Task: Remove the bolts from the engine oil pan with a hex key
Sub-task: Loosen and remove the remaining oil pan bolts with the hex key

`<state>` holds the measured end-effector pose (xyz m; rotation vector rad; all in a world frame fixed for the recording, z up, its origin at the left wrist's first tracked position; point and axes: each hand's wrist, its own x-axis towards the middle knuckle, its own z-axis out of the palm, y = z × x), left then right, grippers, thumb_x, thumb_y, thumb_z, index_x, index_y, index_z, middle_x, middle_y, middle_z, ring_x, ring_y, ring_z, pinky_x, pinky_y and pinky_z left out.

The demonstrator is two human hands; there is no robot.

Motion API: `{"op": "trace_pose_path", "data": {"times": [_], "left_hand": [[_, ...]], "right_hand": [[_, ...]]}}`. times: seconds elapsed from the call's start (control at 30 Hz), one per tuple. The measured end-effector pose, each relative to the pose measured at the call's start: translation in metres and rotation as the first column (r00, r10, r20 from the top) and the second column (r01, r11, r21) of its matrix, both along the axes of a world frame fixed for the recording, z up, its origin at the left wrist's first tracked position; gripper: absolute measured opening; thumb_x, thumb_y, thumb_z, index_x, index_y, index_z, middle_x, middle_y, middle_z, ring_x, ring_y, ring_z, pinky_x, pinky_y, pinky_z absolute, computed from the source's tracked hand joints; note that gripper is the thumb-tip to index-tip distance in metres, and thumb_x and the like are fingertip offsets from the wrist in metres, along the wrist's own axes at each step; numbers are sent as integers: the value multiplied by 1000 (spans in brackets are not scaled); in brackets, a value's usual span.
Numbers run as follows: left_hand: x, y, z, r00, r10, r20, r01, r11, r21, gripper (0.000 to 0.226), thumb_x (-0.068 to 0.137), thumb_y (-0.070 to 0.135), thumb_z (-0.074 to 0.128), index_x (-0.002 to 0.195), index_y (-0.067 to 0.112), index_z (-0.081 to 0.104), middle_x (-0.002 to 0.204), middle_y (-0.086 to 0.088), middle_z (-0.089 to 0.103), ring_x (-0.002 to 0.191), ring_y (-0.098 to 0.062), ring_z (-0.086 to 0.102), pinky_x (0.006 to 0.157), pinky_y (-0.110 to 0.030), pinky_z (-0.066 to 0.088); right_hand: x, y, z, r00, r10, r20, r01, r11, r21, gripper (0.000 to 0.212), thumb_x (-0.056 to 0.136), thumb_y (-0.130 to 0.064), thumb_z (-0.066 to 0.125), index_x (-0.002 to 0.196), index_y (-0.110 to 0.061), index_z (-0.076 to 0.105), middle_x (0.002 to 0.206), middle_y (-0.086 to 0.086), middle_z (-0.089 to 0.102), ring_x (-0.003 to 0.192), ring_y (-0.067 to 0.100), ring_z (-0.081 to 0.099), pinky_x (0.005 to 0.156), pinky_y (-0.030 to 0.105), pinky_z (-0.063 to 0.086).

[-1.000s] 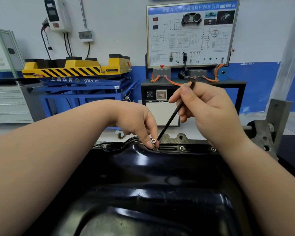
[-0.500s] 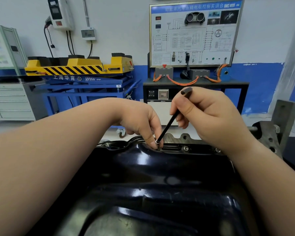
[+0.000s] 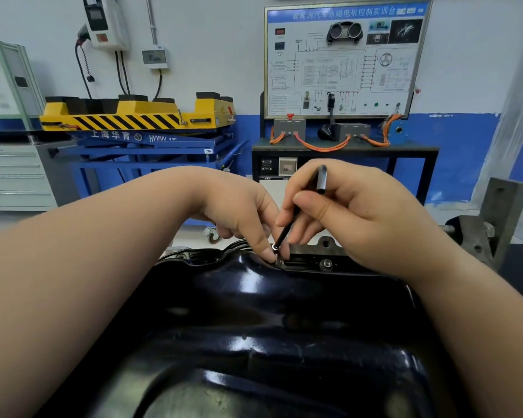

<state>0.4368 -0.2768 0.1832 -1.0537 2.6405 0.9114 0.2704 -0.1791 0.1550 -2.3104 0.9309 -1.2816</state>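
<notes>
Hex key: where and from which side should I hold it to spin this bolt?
Pinch the hex key on its upper shaft below the bend, from the right, as the right hand does; its tip sits in the bolt, and the left hand crowds the left side.

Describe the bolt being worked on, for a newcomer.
Find the glossy black oil pan, then its far rim. The bolt there is pinched by fingers of the left hand, hex key in its head; the neighbouring bolt to its right sits bare.
</notes>
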Motion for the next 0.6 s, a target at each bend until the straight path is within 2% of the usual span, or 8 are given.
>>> {"op": "trace_pose_path", "data": {"times": [0.1,0.17,0.3,0.43,0.6], "left_hand": [[1,0,2,1000,17,-16,-17,999,51,11,73,19,73,73,30,73,97,-13,49,50,-13,22,42,-21,18],[3,1,3,999,26,-24,-24,998,62,9,68,25,73,76,29,74,92,-15,46,53,-17,18,44,-23,16],[4,0,4,999,35,-8,-35,999,16,18,80,13,69,73,29,74,66,-9,34,51,-13,20,44,-22,17],[4,0,4,999,52,-12,-52,999,13,14,79,11,70,90,18,74,76,-14,39,52,-15,21,41,-19,18],[1,2,5,999,39,11,-39,999,-26,15,77,12,72,75,27,74,70,-12,40,50,-14,24,42,-20,19]], "right_hand": [[0,1,1,1000,6,-25,-6,1000,29,17,95,4,45,95,-5,59,81,9,68,68,21,70,67,35,58],[0,3,2,999,6,-34,-5,1000,27,19,94,5,45,97,-7,60,83,8,68,69,20,70,67,33,59],[2,3,1,1000,17,-11,-17,999,29,21,92,10,47,93,-4,62,81,10,68,68,21,70,66,34,59],[4,2,1,999,22,24,-22,999,24,19,90,10,51,88,-4,64,78,8,69,65,22,70,64,35,59],[4,1,0,999,32,42,-33,999,29,14,89,9,54,87,0,64,78,9,70,64,22,69,64,34,59]]}}
